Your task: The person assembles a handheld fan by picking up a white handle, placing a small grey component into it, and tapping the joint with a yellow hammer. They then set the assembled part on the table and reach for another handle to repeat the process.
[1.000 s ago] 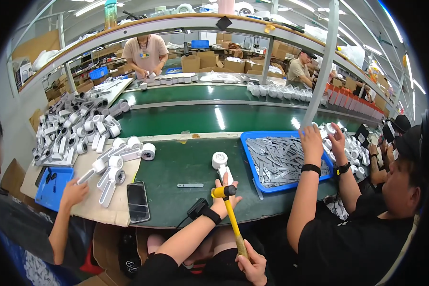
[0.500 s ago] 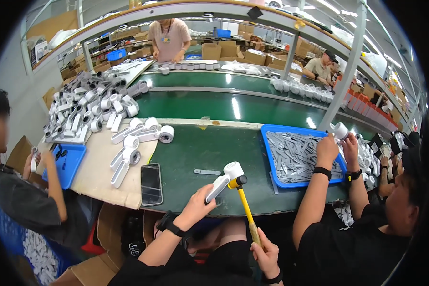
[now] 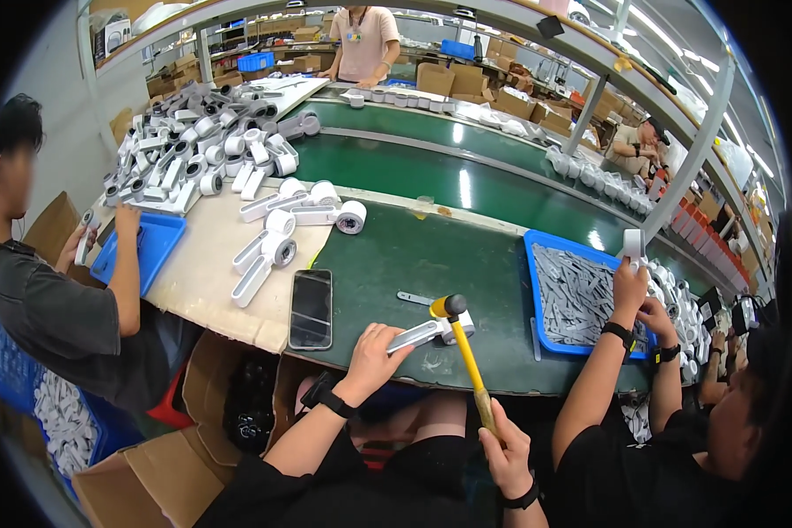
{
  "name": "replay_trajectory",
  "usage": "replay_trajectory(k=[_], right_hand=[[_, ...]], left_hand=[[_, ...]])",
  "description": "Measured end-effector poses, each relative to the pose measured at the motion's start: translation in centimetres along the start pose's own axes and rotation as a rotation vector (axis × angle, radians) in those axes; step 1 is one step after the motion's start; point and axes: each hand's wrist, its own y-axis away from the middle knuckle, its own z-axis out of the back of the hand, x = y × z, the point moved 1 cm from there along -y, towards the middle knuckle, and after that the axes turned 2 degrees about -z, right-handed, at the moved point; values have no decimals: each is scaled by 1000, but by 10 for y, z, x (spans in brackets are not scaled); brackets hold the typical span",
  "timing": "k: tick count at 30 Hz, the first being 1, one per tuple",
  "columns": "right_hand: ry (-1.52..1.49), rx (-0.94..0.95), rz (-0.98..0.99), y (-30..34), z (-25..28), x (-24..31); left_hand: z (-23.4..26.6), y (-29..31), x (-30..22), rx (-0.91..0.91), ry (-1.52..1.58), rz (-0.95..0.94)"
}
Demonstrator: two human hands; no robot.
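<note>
My left hand (image 3: 375, 361) is closed round the handle of a white plastic housing (image 3: 415, 336), which has a long handle with a grey inset and a round head. The housing lies low over the green table, head pointing right. My right hand (image 3: 507, 451) grips a mallet (image 3: 470, 363) with a yellow shaft and a black-tipped head. The mallet head is in front of the housing's round head and partly hides it; whether they touch I cannot tell. Just beyond lies a thin grey strip (image 3: 419, 299). A dark phone (image 3: 311, 310) lies left of my left hand.
Several similar housings (image 3: 277, 236) lie on the beige board (image 3: 213, 283), with a large pile (image 3: 207, 145) behind. A blue tray (image 3: 537, 304) of grey strips stands at right, beside a co-worker's hands (image 3: 629, 295). Another person (image 3: 53, 290) sits at left by a blue tray (image 3: 160, 255).
The view has shifted, moving the scene rightward and down in the picture. The housing has tipped from slanting upward to lying nearly flat, and the mallet head still overlaps its round head.
</note>
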Motion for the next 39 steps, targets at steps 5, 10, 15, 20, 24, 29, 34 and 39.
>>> replay_trajectory(k=[5, 10, 15, 20, 24, 29, 34, 39], right_hand=[[76, 133, -110, -6, 5, 10], [100, 145, -60, -7, 2, 16], [93, 138, -22, -7, 1, 19], [130, 277, -79, -11, -5, 14], [63, 149, 49, -10, -6, 25], [142, 308, -67, -7, -6, 29], [102, 242, -3, -6, -6, 30], [127, 233, 22, -5, -9, 32]], left_hand=[[4, -5, 5, -14, 42, -12], [1, -4, 6, -38, -23, -1], [7, 9, 1, -25, -23, 167], [8, 14, 4, -160, -117, 98], [10, 15, 2, -139, -100, 140], [8, 18, 3, -122, -212, 188], [8, 18, -1, -158, -205, 155], [8, 18, 1, -142, -210, 170]])
